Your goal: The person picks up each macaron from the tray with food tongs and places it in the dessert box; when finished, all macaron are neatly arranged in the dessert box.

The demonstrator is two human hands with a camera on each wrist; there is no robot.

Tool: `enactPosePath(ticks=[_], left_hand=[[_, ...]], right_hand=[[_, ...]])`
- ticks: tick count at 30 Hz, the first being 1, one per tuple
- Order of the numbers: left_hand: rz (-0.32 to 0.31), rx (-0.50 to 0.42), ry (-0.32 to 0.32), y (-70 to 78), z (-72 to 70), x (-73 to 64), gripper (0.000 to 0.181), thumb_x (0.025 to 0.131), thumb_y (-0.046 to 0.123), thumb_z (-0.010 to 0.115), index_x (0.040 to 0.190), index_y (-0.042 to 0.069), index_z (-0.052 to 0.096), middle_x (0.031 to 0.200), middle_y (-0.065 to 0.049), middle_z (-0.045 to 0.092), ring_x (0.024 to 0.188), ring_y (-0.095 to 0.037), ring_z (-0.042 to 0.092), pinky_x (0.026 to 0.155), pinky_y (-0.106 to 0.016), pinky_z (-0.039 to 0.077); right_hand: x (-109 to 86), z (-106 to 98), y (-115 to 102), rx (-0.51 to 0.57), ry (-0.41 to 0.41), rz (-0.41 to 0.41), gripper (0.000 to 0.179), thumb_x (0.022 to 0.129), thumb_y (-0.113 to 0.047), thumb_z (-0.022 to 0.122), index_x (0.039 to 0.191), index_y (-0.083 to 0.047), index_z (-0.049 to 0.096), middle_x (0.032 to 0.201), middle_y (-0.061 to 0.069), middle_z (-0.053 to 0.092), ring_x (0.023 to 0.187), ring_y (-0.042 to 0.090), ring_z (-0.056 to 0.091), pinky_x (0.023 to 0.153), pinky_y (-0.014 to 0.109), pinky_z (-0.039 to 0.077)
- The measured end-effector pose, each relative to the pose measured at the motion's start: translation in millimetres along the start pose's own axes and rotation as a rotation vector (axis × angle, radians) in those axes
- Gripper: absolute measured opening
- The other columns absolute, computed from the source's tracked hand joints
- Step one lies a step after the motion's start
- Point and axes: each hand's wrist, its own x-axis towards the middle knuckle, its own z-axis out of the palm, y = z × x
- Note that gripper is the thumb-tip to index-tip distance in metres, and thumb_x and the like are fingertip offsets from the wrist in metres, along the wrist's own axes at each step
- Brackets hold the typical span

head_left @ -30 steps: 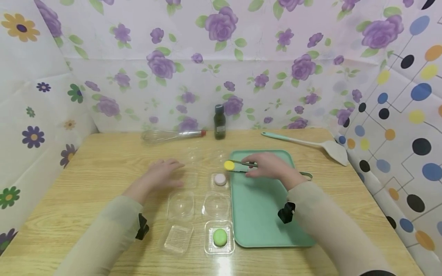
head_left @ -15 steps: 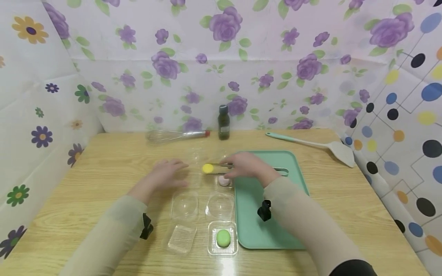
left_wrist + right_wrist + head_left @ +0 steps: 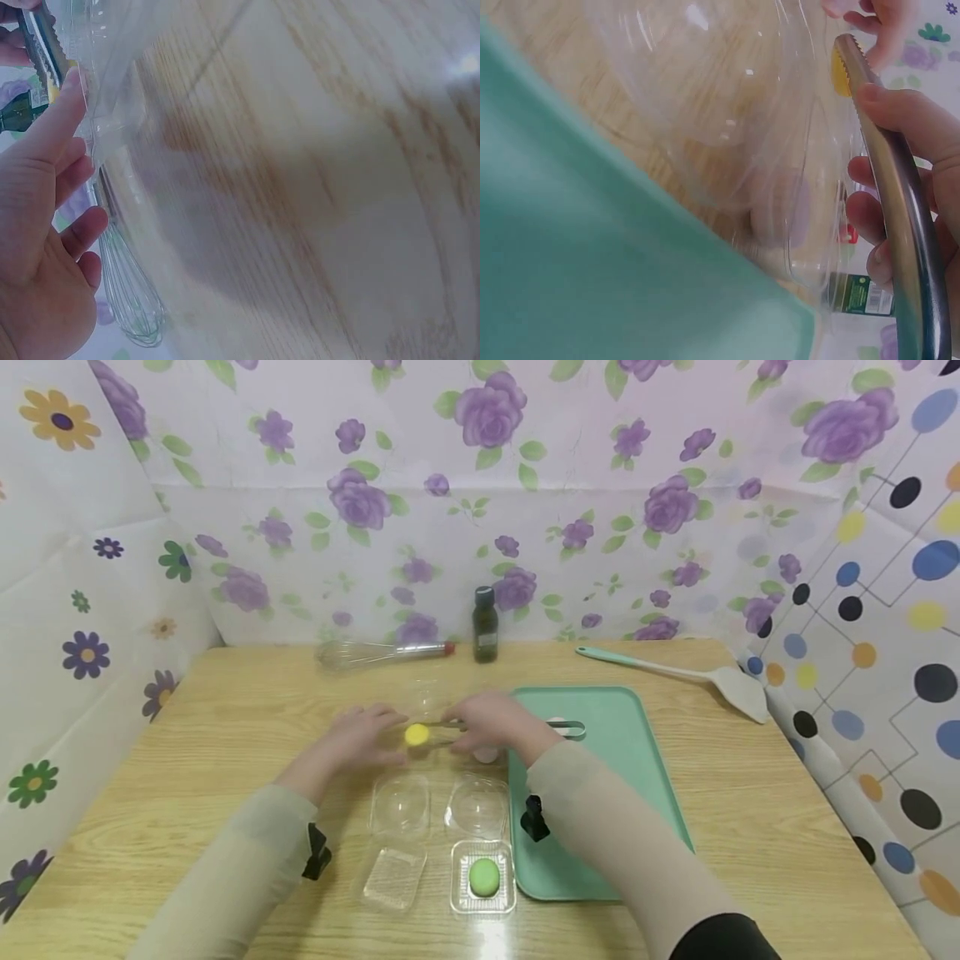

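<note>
My right hand [image 3: 495, 727] grips metal tongs [image 3: 889, 172] with serrated tips, thumb on one arm and fingers on the other. Between the tips is a yellow macaron [image 3: 417, 735], held over the clear plastic boxes by my left hand. My left hand [image 3: 363, 737] lies left of it; in the left wrist view one finger [image 3: 64, 109] extends along a clear box's edge [image 3: 90, 90], the others loosely bent. Below my right hand a pale pink macaron [image 3: 486, 754] sits partly hidden in a box. A green macaron [image 3: 484, 877] rests in the front right box [image 3: 459, 906].
The green tray [image 3: 592, 827] stands right of the boxes, a pale macaron [image 3: 557, 725] on it behind the tongs. More clear boxes [image 3: 393, 878] stand in front. Along the back are a whisk [image 3: 375, 653], a dark bottle [image 3: 485, 627] and a white spatula [image 3: 738, 693].
My right hand has moved left from over the tray, carrying the yellow macaron in the tongs to beside my left hand. The left hand has stayed nearly in place.
</note>
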Motion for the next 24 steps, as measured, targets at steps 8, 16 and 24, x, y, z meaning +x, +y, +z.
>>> enactPosePath(ticks=[8, 16, 24], left_hand=[[0.014, 0.004, 0.010, -2.4, 1.3, -1.2, 0.071, 0.079, 0.042, 0.072, 0.136, 0.008, 0.047, 0.137, -0.018, 0.045, 0.122, -0.043, 0.040, 0.101, -0.064, 0.023], [0.022, 0.003, 0.017, -3.6, 3.6, -0.5, 0.071, 0.078, 0.042, 0.072, 0.135, 0.007, 0.048, 0.136, -0.018, 0.046, 0.119, -0.044, 0.041, 0.100, -0.064, 0.025], [0.019, 0.009, 0.018, -5.0, 3.8, 0.5, 0.071, 0.078, 0.044, 0.071, 0.135, 0.007, 0.049, 0.136, -0.019, 0.045, 0.120, -0.045, 0.041, 0.099, -0.065, 0.025]], right_hand=[[4.6, 3, -8, -0.032, -0.009, 0.022, 0.046, 0.081, -0.039, 0.069, 0.123, -0.021, 0.062, 0.117, -0.004, 0.064, 0.103, 0.017, 0.059, 0.089, 0.035, 0.046], [7.4, 0, -17, -0.045, -0.062, 0.070, 0.048, 0.082, -0.039, 0.070, 0.125, -0.020, 0.060, 0.125, -0.003, 0.059, 0.113, 0.021, 0.055, 0.096, 0.040, 0.042], [8.8, -9, -23, -0.041, -0.119, 0.105, 0.048, 0.082, -0.039, 0.070, 0.125, -0.020, 0.060, 0.125, -0.002, 0.059, 0.115, 0.020, 0.054, 0.097, 0.039, 0.042]])
